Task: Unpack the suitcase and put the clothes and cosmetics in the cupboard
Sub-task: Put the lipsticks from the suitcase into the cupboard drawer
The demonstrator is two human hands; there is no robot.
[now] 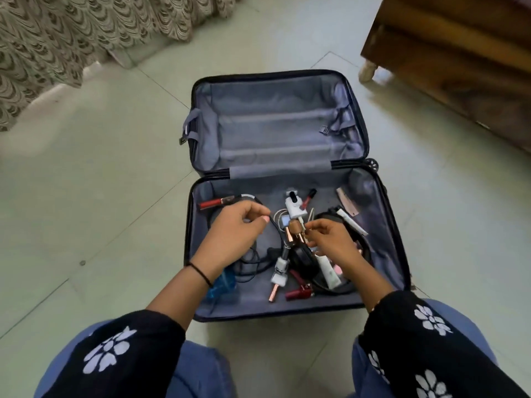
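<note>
A dark suitcase (190, 254) lies open on the tiled floor in front of my knees. Its far half (273, 133) shows only grey lining and straps. The near half holds loose cosmetics and cables: a red lip gloss (214, 202), a white tube (330, 272), a rose-gold lipstick (273, 294), a dark red item (298, 294), a comb (349, 202), a white plug (294, 209) and a black round case (303, 261). My left hand (235, 228) hovers over a black cable with fingers curled. My right hand (330, 237) pinches a small gold-coloured item beside a brown-capped bottle (294, 226).
A wooden piece of furniture (448, 53) on short legs stands at the back right. Patterned fabric (57, 33) hangs to the floor at the back left. A blue transparent item (222, 284) lies in the suitcase's near left corner.
</note>
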